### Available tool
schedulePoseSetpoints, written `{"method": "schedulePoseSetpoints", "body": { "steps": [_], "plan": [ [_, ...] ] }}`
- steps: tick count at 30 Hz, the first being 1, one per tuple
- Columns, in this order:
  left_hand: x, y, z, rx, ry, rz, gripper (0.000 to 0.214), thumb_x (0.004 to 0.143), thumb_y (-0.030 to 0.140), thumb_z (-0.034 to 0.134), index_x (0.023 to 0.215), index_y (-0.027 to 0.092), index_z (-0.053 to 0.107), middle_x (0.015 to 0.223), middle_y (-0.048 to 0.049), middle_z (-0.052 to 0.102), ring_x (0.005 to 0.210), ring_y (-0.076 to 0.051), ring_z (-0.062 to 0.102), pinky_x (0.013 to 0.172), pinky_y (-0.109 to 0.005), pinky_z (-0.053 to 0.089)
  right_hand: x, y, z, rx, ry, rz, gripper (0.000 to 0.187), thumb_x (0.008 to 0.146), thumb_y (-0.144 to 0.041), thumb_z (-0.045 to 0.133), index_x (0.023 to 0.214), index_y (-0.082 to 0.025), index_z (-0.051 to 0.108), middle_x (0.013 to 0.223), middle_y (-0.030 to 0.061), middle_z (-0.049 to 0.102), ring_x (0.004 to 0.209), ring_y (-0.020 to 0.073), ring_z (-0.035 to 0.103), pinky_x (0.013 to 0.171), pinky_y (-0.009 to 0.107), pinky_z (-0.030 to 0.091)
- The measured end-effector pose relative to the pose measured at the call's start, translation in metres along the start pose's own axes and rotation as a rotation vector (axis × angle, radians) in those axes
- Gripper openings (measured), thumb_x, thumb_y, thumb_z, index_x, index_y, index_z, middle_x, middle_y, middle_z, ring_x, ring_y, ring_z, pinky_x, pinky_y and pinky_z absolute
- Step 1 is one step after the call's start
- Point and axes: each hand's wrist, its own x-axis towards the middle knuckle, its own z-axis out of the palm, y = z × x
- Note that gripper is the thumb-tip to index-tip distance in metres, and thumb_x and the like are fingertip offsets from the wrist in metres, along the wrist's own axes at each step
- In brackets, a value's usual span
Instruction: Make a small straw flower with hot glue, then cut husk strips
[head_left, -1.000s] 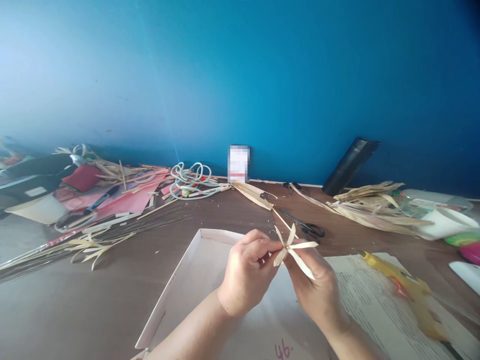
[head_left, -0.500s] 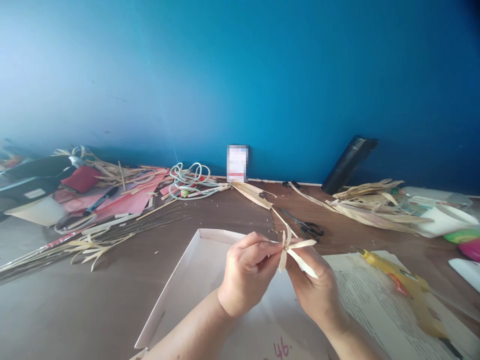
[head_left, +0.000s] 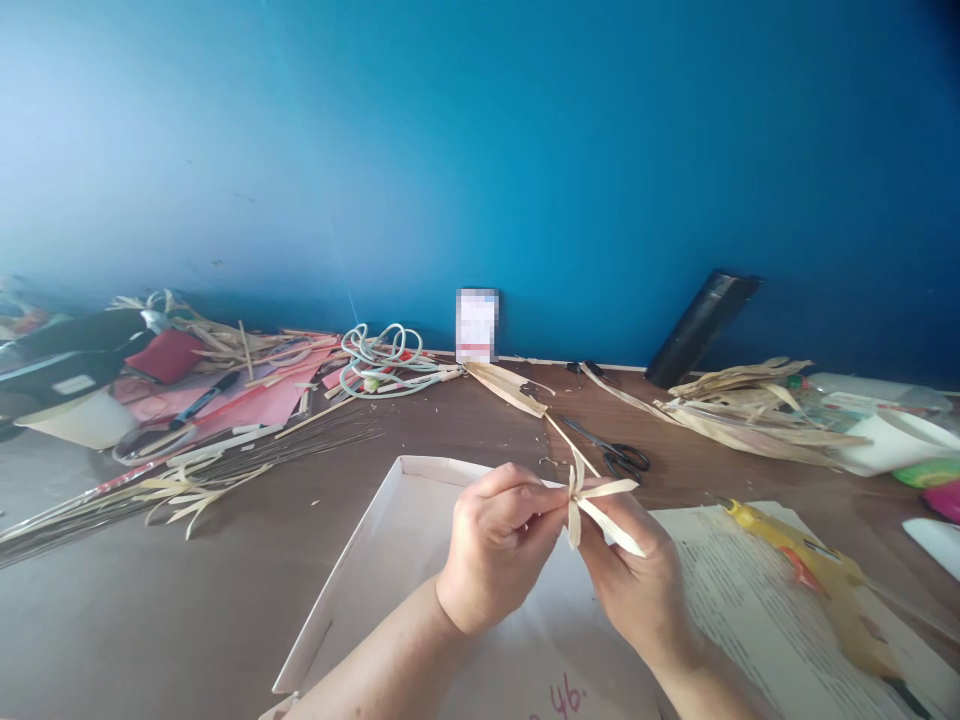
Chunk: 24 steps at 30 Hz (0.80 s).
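A small flower of dry strips sits between both hands, seen over the far part of a white box. Its underside is hidden by the fingers, and so is whatever joins its strips. The petals are pale cream, narrow and flat, spreading from a pinched centre: one up, one down, two to the right, the lower right one broadest.

The left hand comes in from the lower left, back of the hand outward, with thumb and forefinger pinching the flower near its centre. The right hand curls in from the lower right under the petals; its fingertips are covered, so its exact grip is hard to tell.

The box's near side is cut off, as is part of the red writing around "46." Beside its right edge lies a printed sheet, too fine to read, with a yellow glue gun on it. Black scissors lie on the table, beyond the box's far right corner.
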Motion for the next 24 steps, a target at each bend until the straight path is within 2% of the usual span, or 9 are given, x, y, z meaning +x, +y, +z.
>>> {"method": "schedulePoseSetpoints", "body": {
  "steps": [7, 13, 17, 21, 24],
  "plan": [
    [0.0003, -0.0009, 0.0001, -0.014, 0.004, 0.013, 0.01, 0.079, 0.011, 0.062, 0.079, 0.017, 0.069, 0.068, -0.002, 0.063, 0.06, -0.009, 0.058, 0.055, -0.019, 0.047, 0.0017, -0.0036, 0.0004, 0.016, 0.005, 0.001, 0.013, 0.087, -0.021, 0.059, 0.096, -0.026, 0.065, 0.09, 0.0015, 0.064, 0.074, 0.0155, 0.06, 0.064, 0.024, 0.048],
    [-0.0017, -0.0045, -0.0006, -0.021, -0.031, -0.064, 0.007, 0.079, 0.015, 0.063, 0.079, 0.017, 0.069, 0.069, -0.0021, 0.061, 0.061, -0.008, 0.057, 0.054, -0.018, 0.046, 0.0005, -0.0051, 0.0008, 0.004, 0.021, 0.038, 0.009, 0.086, -0.022, 0.061, 0.092, -0.026, 0.066, 0.078, -0.0011, 0.062, 0.067, 0.0143, 0.057, 0.063, 0.024, 0.047],
    [-0.0019, -0.0043, -0.0017, -0.002, -0.047, -0.087, 0.006, 0.079, 0.017, 0.064, 0.08, 0.018, 0.07, 0.071, -0.0019, 0.061, 0.061, -0.008, 0.056, 0.056, -0.018, 0.046, 0.0004, -0.0043, 0.0018, 0.001, 0.049, 0.018, 0.01, 0.086, -0.019, 0.06, 0.091, -0.027, 0.065, 0.079, -0.0024, 0.063, 0.063, 0.0121, 0.055, 0.059, 0.022, 0.044],
    [-0.0019, -0.0039, -0.0021, 0.024, -0.057, -0.106, 0.007, 0.079, 0.019, 0.066, 0.083, 0.017, 0.071, 0.07, -0.0013, 0.06, 0.058, -0.007, 0.052, 0.052, -0.017, 0.043, 0.0014, -0.004, 0.0027, 0.01, 0.064, 0.011, 0.009, 0.085, -0.018, 0.061, 0.088, -0.026, 0.064, 0.08, -0.002, 0.064, 0.07, 0.0136, 0.058, 0.064, 0.022, 0.045],
    [-0.0016, -0.0029, -0.0021, 0.049, -0.07, -0.133, 0.01, 0.08, 0.021, 0.065, 0.087, 0.018, 0.071, 0.07, -0.0009, 0.058, 0.056, -0.006, 0.049, 0.05, -0.017, 0.041, 0.0017, -0.0043, 0.0025, 0.005, 0.072, 0.012, 0.01, 0.085, -0.019, 0.061, 0.09, -0.027, 0.064, 0.079, -0.0029, 0.063, 0.068, 0.0123, 0.057, 0.061, 0.021, 0.044]
  ]
}}
